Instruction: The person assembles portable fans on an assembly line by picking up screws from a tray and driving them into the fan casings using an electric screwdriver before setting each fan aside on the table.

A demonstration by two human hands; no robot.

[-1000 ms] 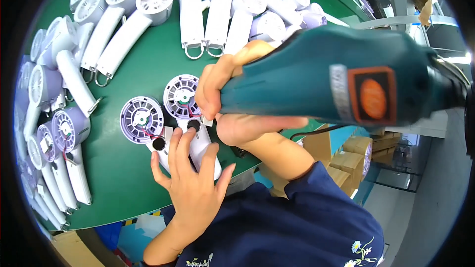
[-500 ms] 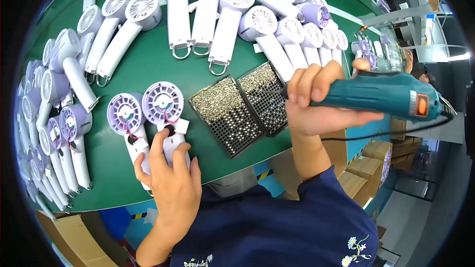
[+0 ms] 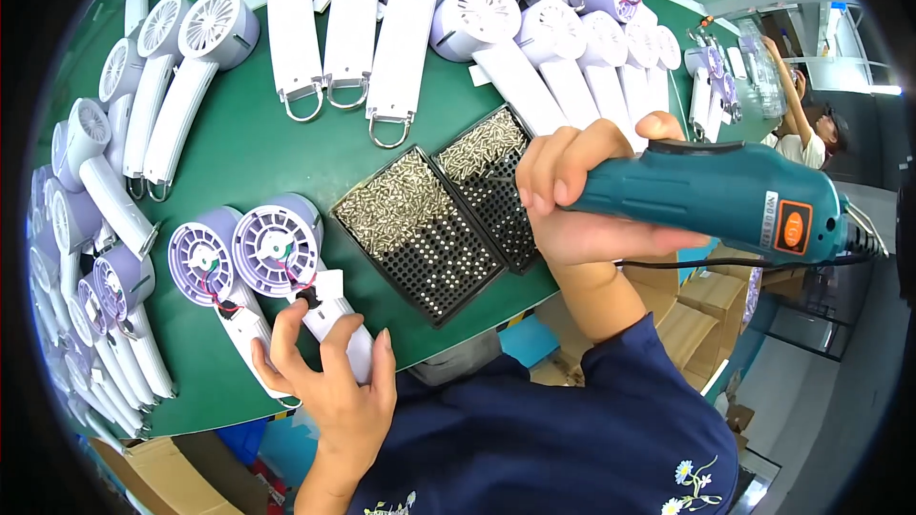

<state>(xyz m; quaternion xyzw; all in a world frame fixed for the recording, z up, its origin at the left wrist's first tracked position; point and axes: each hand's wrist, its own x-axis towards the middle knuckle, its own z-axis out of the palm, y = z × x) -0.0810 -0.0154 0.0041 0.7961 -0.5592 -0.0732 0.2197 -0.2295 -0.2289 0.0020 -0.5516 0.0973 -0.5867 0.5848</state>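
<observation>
A green bench (image 3: 286,162) fills the view, crowded along its far and left edges with white handheld fans (image 3: 391,48) lying in rows, heads up and handles toward the person. Another person (image 3: 806,124) works at the far right, well apart.

Near the middle lie two black screw trays (image 3: 448,248) side by side and touching, each half covered in small silver screws heaped at the far end, with bare holes showing at the near end.

The right hand (image 3: 582,200) is raised above the right tray, its grip wrapped tight around a teal driver (image 3: 725,195) — the tool lies roughly level, its cord end pointing right; the bit is hidden behind the fingers.

At the near edge, left of the trays, two open fans (image 3: 277,253) with lilac heads and exposed red and black wires lie just beside each other. The left hand (image 3: 334,381) rests on their white handles, fingers (image 3: 286,329) spread, thumb and forefinger pressing the handle of the right one near a dark round part — holding it flat on the bench rather than pinching it off.
</observation>
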